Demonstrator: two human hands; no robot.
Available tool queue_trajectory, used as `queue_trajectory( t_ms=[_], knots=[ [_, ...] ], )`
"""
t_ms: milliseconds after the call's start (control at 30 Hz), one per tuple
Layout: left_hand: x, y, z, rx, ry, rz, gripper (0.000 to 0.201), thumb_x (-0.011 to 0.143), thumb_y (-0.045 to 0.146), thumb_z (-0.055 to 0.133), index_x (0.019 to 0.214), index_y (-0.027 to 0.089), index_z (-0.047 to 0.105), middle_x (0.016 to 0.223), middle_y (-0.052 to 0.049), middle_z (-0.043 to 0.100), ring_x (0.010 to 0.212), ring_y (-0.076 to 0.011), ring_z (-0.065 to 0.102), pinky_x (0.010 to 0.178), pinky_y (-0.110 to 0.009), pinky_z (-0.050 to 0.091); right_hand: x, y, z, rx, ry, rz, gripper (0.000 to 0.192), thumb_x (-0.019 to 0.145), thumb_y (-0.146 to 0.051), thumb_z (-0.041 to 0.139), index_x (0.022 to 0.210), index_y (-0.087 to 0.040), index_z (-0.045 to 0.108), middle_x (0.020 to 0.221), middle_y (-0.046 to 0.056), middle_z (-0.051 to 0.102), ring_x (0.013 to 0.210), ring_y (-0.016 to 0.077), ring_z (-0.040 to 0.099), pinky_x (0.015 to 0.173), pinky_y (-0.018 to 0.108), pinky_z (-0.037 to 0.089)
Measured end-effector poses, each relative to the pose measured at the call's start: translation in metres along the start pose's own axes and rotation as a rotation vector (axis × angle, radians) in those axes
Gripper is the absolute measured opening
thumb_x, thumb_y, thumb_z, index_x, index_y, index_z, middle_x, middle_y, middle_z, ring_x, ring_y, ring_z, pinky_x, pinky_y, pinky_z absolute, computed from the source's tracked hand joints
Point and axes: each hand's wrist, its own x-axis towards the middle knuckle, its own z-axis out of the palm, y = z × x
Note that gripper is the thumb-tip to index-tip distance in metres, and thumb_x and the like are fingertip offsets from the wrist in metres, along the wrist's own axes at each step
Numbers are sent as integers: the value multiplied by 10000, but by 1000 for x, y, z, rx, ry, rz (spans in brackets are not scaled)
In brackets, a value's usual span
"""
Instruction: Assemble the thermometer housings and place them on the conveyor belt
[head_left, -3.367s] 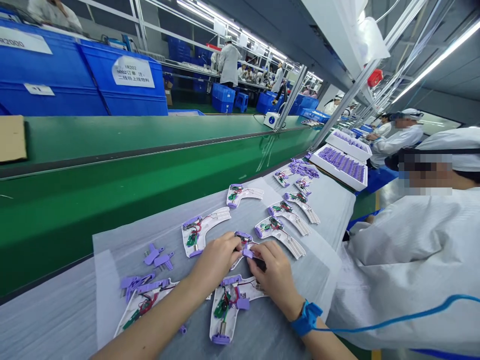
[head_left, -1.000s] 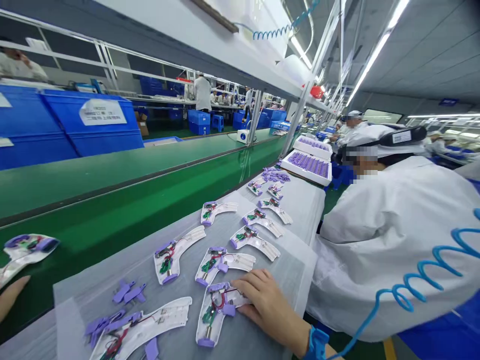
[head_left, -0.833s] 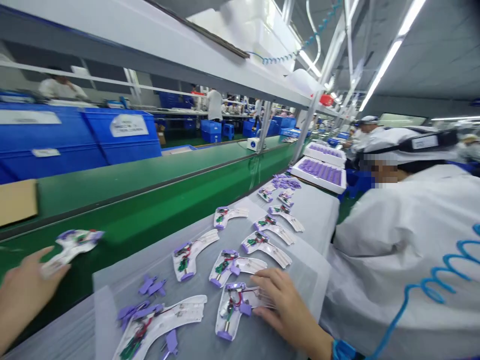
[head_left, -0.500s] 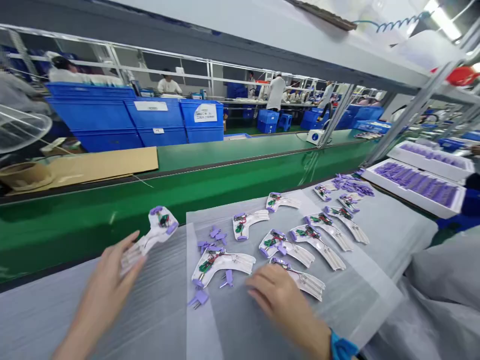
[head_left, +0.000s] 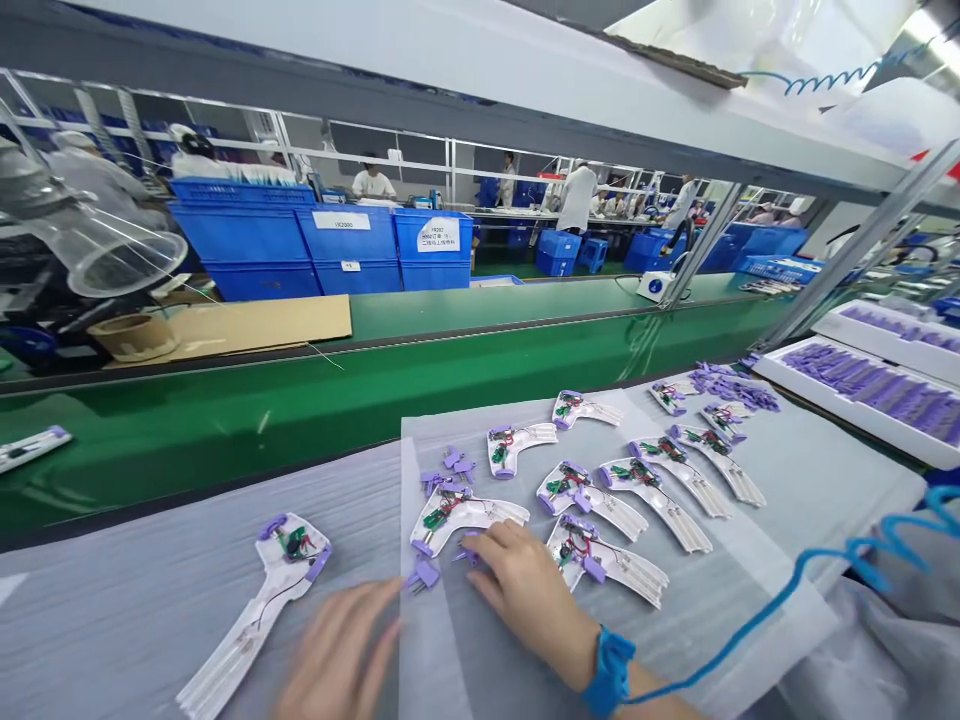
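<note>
Blurred by motion, my left hand (head_left: 341, 650) is over the mat with thumb and fingers apart and nothing visible in them. To its left lies a white curved handle-shaped half shell (head_left: 281, 580) with purple trim, wires and a green part inside. My right hand (head_left: 521, 580) has its fingers closed at a small purple plastic piece with metal prongs (head_left: 465, 552), partly hidden by the fingertips. A similar purple piece (head_left: 424, 573) lies between the hands. Just beyond is another wired half shell (head_left: 457, 515); one more (head_left: 611, 560) lies right of my right hand.
Several wired half shells (head_left: 652, 490) and a purple pile (head_left: 735, 387) cover the mat's right side. White trays (head_left: 862, 395) of purple parts stand far right. A green conveyor (head_left: 360, 395) runs behind, carrying a shell (head_left: 34, 447). A blue coiled cord (head_left: 795, 580) reaches my right wrist.
My left hand has let go of the half shell, which now lies on the mat, and has moved right and nearer. My right hand has shifted left onto the small purple piece.
</note>
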Motion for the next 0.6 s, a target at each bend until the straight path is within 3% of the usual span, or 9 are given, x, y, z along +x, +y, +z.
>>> queue_trajectory(
  t_ms=[100, 200, 300, 467, 600],
  knots=[
    [32, 33, 24, 133, -275, 72, 237, 867, 144, 486, 1055, 236, 597, 999, -66, 635, 936, -254, 591, 802, -388, 517, -9, 7, -10, 46, 13, 50, 322, 749, -77, 698, 1026, -214, 607, 866, 13, 640, 796, 197, 611, 683, 298, 515],
    [59, 46, 39, 281, -397, 87, 226, 852, 56, 463, 894, 167, 655, 925, -91, 636, 904, -281, 582, 760, -431, 501, -20, 14, -21, 127, 6, 81, 260, 762, -55, 672, 966, -210, 628, 859, 12, 631, 799, 199, 603, 692, 312, 516],
    [73, 44, 41, 252, -439, 154, 225, 881, 71, 448, 837, 165, 648, 889, -76, 634, 888, -267, 583, 752, -419, 494, -26, 18, -31, 255, 8, 88, 227, 797, -63, 635, 970, -210, 632, 888, 20, 625, 835, 204, 589, 725, 329, 506],
    [80, 42, 31, 20, -521, 330, 123, 903, 167, 506, 852, 204, 612, 839, -6, 632, 815, -173, 600, 722, -284, 496, -22, 27, -46, 504, -10, 12, 409, 786, -82, 671, 1154, -245, 596, 1059, 27, 635, 967, 196, 574, 859, 310, 470],
    [94, 56, 24, -183, -414, 614, 216, 950, 201, 403, 842, 206, 589, 737, 8, 619, 669, -138, 591, 594, -223, 474, -23, 38, -58, 860, -88, 165, 209, 741, -176, 740, 946, -211, 715, 830, 9, 682, 747, 147, 613, 710, 223, 484]
  ],
)
